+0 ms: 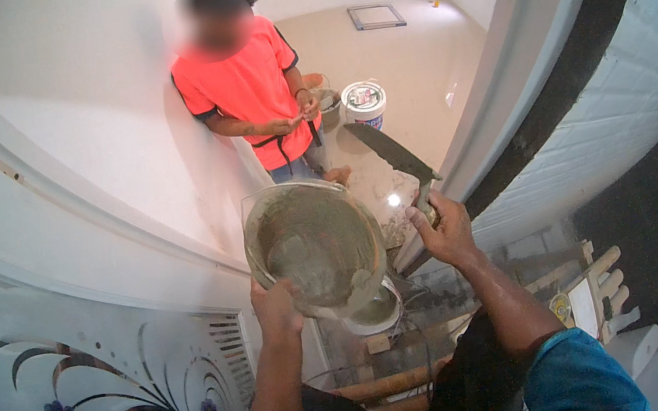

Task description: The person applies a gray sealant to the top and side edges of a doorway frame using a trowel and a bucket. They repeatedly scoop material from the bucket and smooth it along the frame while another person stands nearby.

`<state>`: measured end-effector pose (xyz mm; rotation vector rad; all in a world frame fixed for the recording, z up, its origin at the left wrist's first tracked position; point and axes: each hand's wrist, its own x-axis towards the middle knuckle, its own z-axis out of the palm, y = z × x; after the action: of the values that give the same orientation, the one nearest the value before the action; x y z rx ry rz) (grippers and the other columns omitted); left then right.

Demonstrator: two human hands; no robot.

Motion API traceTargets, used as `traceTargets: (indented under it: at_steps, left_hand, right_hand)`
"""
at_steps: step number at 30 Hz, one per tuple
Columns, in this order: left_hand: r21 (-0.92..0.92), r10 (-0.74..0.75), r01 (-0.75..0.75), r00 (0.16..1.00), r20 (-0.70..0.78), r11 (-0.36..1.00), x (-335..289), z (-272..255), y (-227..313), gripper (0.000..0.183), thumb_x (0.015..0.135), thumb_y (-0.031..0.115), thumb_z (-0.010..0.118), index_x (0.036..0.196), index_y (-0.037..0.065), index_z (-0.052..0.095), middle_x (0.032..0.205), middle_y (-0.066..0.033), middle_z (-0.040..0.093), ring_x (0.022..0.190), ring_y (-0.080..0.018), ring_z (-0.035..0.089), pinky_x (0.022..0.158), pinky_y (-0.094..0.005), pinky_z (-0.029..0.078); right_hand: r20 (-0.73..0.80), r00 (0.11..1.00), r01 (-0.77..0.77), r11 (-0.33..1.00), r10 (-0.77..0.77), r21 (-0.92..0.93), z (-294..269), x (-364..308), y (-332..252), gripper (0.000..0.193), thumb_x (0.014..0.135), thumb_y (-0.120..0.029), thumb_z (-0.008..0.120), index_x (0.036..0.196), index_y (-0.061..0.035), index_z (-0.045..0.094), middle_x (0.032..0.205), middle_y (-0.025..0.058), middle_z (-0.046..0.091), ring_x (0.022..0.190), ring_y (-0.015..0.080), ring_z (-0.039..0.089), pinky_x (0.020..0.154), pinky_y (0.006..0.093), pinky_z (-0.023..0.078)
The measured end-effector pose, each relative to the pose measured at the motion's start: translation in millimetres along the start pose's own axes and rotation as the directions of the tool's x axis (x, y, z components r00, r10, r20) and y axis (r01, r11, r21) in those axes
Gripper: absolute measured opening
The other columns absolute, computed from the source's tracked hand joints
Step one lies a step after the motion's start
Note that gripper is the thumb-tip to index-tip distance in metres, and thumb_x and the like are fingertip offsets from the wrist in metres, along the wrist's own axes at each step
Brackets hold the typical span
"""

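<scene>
My left hand (277,308) grips the near left side of a mortar-coated bucket (361,230), which is tilted so its mouth faces me. Wet grey mortar (299,263) is smeared over the bucket's inside and lies in its bottom. To the right of it, my right hand (446,231) is closed around the handle of a trowel (389,150). The trowel's long blade is caked with grey mortar and points up and to the left, apart from the bucket. Below, partly hidden by the held bucket, a white bucket (398,303) contains grey, wet-looking material.
Beyond the doorway, a person in a bright coral shirt (248,88) stands by the left wall, hands together. A lidded white pail (365,104) and a dark bucket (329,110) are beside them. A door frame (517,78) rises at right; wooden poles (607,281) lie lower right.
</scene>
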<state>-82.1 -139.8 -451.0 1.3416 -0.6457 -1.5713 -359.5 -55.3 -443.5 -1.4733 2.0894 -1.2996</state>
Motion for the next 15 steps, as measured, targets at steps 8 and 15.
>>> traceTargets:
  at_steps: [8, 15]
  left_hand:
    - [0.007, 0.011, -0.011, 0.998, -0.063, 1.0, 1, -6, 5, 0.065, 0.072, -0.017, 0.049, 0.134, 0.0, 0.048, 0.118, -0.0133, 0.058, 0.099, -0.0252, 0.061, 0.08, -0.0331, 0.053]
    - [-0.016, 0.075, -0.076, 0.996, -0.057, 0.997, -3, -9, 11, 0.069, 0.067, -0.018, 0.049, 0.134, -0.001, 0.048, 0.12, -0.0126, 0.058, 0.103, -0.026, 0.06, 0.085, -0.0336, 0.051]
  right_hand:
    - [0.018, 0.997, -0.075, 0.997, 0.075, 0.017, -8, 0, 12, 0.03, 0.093, -0.034, 0.068, 0.103, -0.0055, 0.065, 0.083, 0.017, 0.068, 0.075, 0.0337, 0.068, 0.069, 0.0425, 0.051]
    - [-0.048, 0.999, 0.009, 1.0, -0.01, -0.025, -4, -1, 13, 0.032, 0.094, -0.035, 0.066, 0.101, -0.0047, 0.065, 0.079, 0.0152, 0.067, 0.066, 0.0313, 0.066, 0.065, 0.0421, 0.05]
